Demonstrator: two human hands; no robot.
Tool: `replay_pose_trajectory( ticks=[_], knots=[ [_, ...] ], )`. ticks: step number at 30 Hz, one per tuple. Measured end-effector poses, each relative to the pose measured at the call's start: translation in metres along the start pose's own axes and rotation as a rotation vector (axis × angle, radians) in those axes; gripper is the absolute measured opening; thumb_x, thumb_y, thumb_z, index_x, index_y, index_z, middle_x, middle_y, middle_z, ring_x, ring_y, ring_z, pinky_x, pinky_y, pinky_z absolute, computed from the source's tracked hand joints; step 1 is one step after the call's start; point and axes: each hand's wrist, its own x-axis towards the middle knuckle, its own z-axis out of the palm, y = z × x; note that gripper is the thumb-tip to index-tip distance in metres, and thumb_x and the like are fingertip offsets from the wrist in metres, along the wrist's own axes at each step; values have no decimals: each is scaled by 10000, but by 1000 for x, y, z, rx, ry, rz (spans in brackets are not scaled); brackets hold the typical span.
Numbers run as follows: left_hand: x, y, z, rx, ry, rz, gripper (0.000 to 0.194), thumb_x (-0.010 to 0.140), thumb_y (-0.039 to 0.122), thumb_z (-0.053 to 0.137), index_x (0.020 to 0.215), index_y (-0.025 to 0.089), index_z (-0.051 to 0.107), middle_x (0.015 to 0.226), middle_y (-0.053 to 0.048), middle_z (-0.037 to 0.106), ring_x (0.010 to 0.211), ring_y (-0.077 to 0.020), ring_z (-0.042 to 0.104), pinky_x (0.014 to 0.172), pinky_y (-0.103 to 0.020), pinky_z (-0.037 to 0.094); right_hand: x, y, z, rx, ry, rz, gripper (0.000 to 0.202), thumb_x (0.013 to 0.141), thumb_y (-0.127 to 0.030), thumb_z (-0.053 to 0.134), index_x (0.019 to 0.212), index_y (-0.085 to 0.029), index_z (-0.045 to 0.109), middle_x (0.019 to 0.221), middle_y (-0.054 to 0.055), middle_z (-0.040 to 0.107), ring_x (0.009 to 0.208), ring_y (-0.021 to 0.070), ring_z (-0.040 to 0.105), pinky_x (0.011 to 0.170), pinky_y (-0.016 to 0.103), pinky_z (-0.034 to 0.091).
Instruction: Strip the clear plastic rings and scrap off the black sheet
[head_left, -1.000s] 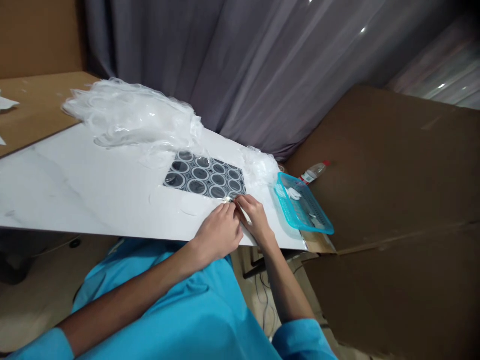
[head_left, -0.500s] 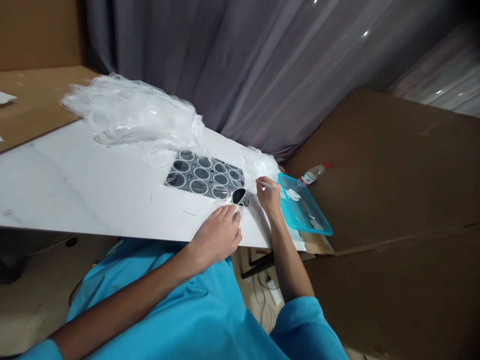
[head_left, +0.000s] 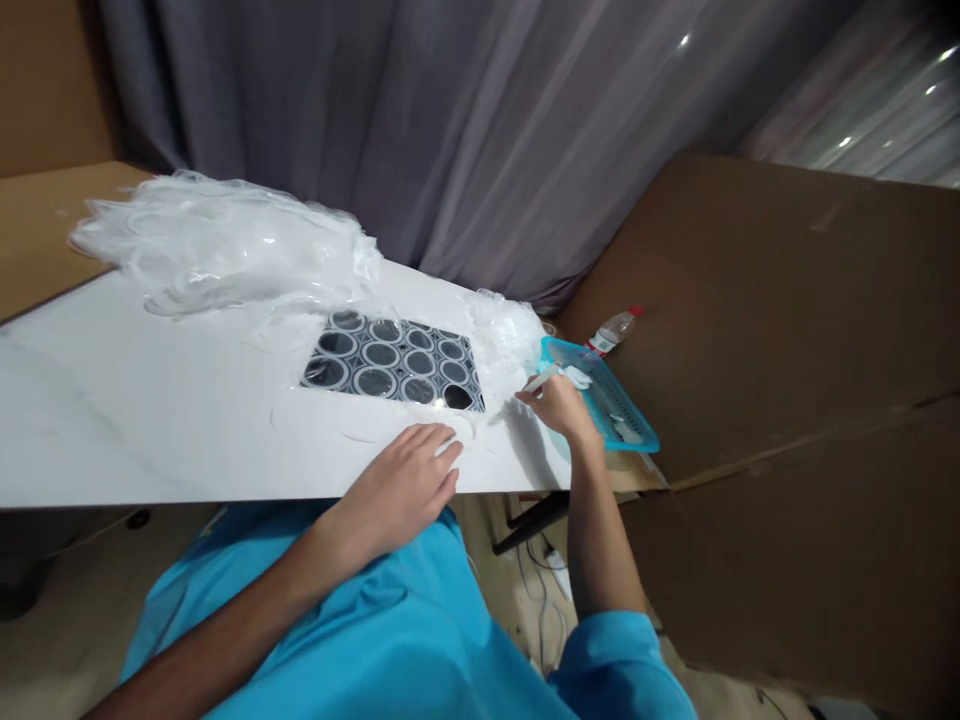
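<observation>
- Left hand: palm down at the near edge of the white table; partly open, fingers loosely bent.
- Pale ring: at left fingertips; contact cannot be told.
- Right hand: raised over the table, fingers closed round a slender pale tool.
- Patterned sheet, dark with light circles: flat on the table, beyond the left hand, left of the right hand; apart from both.
- Blue basket: just beside the right hand, on its right; white piece at its left side.
- Small clear plastic heap: beyond the right hand.
- Bottle, red cap: beyond the right hand, past the basket.
- Large clear plastic heap: well beyond the left hand, leftward.
- Grey curtain: behind all.
</observation>
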Motion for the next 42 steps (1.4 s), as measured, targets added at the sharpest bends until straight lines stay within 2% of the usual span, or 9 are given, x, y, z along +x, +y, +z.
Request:
replay_pose_trajectory(
  ticks=[2, 4, 8, 10, 14, 19, 28, 35, 42],
  knots=[
    [-6, -7, -5, 32, 19, -14, 304, 1147, 261, 463, 1343, 195, 687, 1479, -138, 680, 1430, -304, 609, 1211, -494, 495, -4, -9, -1, 68, 11, -66, 199, 935, -308, 824, 783, -210, 743, 772, 62, 750, 719, 226, 672, 662, 314, 413],
    [-9, -13, -9, 70, 41, -27, 334, 1143, 246, 466, 1402, 190, 669, 1508, -143, 672, 1465, -307, 591, 1248, -503, 471, -5, -25, -2, 226, -49, -170, 241, 983, -381, 791, 819, -207, 768, 784, 55, 755, 725, 219, 669, 665, 315, 446],
    [-12, -21, -10, 124, 52, -81, 382, 1134, 234, 486, 1472, 159, 648, 1541, -174, 654, 1488, -325, 576, 1266, -513, 459, -4, -70, 5, 622, -429, -411, 324, 987, -519, 811, 945, -198, 833, 899, 63, 806, 834, 232, 719, 750, 330, 551],
    [-14, -22, -9, 132, 42, -103, 393, 1133, 257, 497, 1482, 157, 646, 1539, -183, 652, 1478, -337, 581, 1251, -528, 472, -2, -91, 17, 743, -494, -457, 331, 979, -527, 829, 959, -196, 838, 937, 65, 815, 874, 237, 732, 787, 338, 571],
    [-18, -20, -8, 165, 19, -126, 408, 1129, 282, 491, 1490, 154, 632, 1548, -193, 630, 1471, -351, 573, 1233, -545, 477, 4, -117, 49, 830, -410, -432, 326, 969, -515, 841, 956, -190, 827, 890, 53, 790, 831, 218, 705, 730, 318, 555],
    [-18, -17, -9, 198, 16, -153, 418, 1130, 294, 491, 1503, 147, 609, 1551, -198, 618, 1466, -352, 567, 1219, -540, 482, 10, -122, 74, 814, -328, -470, 284, 976, -478, 830, 952, -196, 822, 1038, 87, 791, 898, 223, 706, 796, 345, 586],
    [-17, -17, -8, 181, 19, -166, 428, 1136, 313, 482, 1516, 161, 604, 1567, -192, 614, 1491, -352, 548, 1221, -541, 471, 6, -120, 77, 798, -295, -492, 243, 1016, -444, 789, 948, -213, 821, 1070, 92, 777, 977, 241, 718, 912, 392, 599],
    [-17, -17, -7, 173, 26, -164, 393, 1126, 306, 488, 1466, 173, 632, 1548, -181, 628, 1487, -351, 545, 1221, -532, 464, 5, -122, 77, 779, -283, -502, 235, 1017, -436, 783, 935, -216, 801, 1058, 93, 776, 1004, 253, 717, 903, 391, 592],
    [-16, -16, -8, 171, 28, -176, 387, 1125, 299, 492, 1451, 157, 645, 1506, -192, 642, 1437, -350, 574, 1210, -524, 469, -2, -132, 72, 581, -243, -619, 198, 1089, -325, 672, 948, -227, 770, 1033, 83, 754, 955, 242, 701, 885, 386, 583]
  ],
)
